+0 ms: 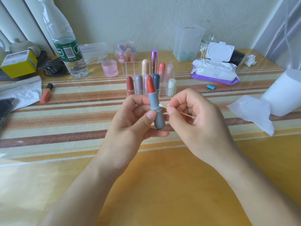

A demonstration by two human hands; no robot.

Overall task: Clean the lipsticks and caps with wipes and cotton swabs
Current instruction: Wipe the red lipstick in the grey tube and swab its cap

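Note:
My left hand [130,123] holds an uncapped grey lipstick [156,110] upright, its red bullet extended at the top. My right hand [197,118] pinches a cotton swab [164,106] between thumb and forefinger, and the white tip touches the right side of the grey tube at its collar. Behind the hands stands a clear acrylic organizer [132,69] with several capped lipsticks in its cells. A pack of wet wipes [215,70] with its lid flipped open lies at the back right. A jar of cotton swabs [205,49] stands behind the pack.
A water bottle [66,46], a yellow box [19,63], a pink cup [110,68] and a coral lip gloss tube [46,92] sit at the left. A paper roll [286,93] with a loose sheet, a blue binder clip [210,87] and a crumpled tissue [250,60] are at the right.

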